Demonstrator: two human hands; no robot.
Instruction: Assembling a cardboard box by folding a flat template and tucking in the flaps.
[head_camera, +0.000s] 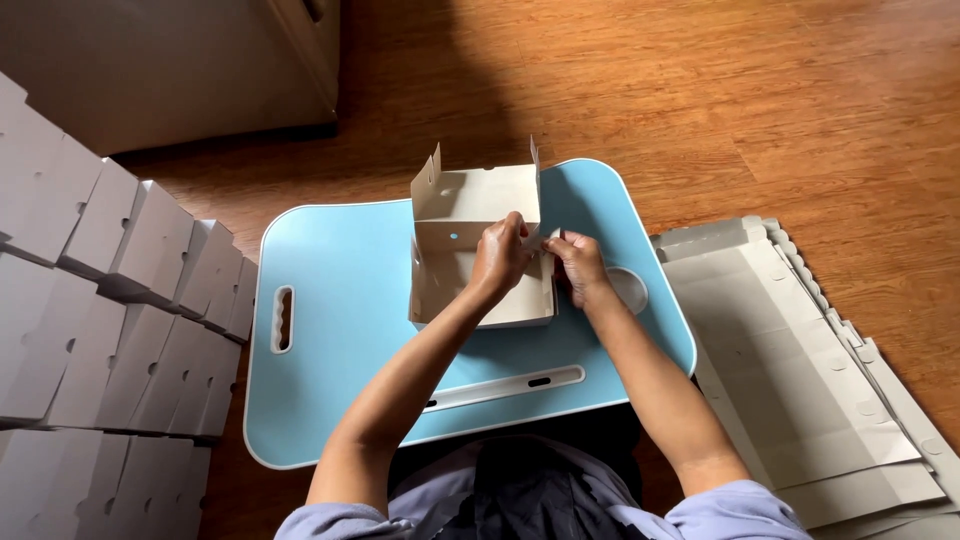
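Observation:
A partly folded grey cardboard box (460, 215) sits on a light blue lap table (340, 300), its back and side flaps standing up. My left hand (500, 258) is inside the box at its right wall, fingers pinching the wall's flap. My right hand (578, 265) grips the same right wall from the outside, thumb against the cardboard. Both hands meet at the box's right edge.
Stacks of folded white boxes (110, 300) fill the left side. A pile of flat unfolded cardboard sheets (800, 370) lies on the wooden floor (750, 110) at the right. A cabinet (180, 60) stands at the back left.

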